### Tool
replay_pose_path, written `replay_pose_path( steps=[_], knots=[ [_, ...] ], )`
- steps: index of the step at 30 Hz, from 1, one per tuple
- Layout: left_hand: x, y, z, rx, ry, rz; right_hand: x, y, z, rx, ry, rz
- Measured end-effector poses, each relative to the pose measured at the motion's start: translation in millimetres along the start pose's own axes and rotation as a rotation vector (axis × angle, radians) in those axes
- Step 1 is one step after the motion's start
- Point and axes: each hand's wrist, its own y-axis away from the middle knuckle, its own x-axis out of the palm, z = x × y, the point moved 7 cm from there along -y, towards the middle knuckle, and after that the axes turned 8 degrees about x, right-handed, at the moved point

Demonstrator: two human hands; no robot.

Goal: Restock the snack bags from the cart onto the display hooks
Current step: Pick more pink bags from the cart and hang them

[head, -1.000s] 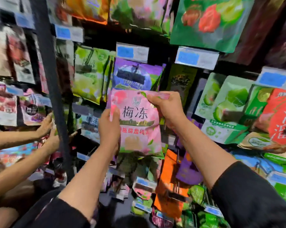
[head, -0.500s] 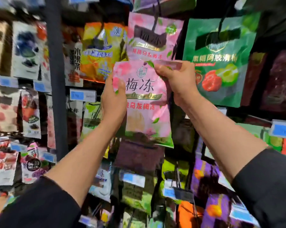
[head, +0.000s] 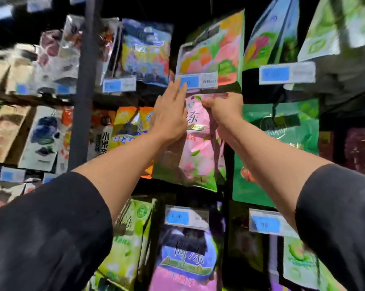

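Observation:
A pink snack bag with a green lower edge hangs in front of the display wall at the centre. My right hand is closed on its top edge, just under a blue and white price tag. My left hand has its fingers stretched out flat; the fingertips touch that price tag and the palm lies over the bag's upper left part. The hook itself is hidden behind the tag and my hands. The cart is out of sight.
Snack bags hang all around: a green bag to the right, an orange and yellow bag to the left, a colourful fruit bag above, a pink and blue bag below. A dark upright post stands on the left.
The view has swung upward along the wall. My left hand has let go of the bag's left edge and reached up to the price tag. My right hand keeps hold of the bag's top.

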Motion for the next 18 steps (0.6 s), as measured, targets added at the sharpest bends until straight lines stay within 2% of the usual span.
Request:
replay_pose_path(
  steps=[3,10,13,18],
  knots=[
    [9,-9,4,0.007,-0.004,0.063,-1,-7,-5,0.061,-0.018,-0.059],
    [15,-2,14,0.073,0.077,-0.046,-7,-24,-9,0.063,0.017,-0.143],
    [14,-2,15,0.091,0.084,-0.069,-9,-29,-7,0.065,-0.022,-0.142],
    [17,-1,15,0.097,0.094,-0.081,3,-31,4,0.011,0.116,-0.111]
  ],
)
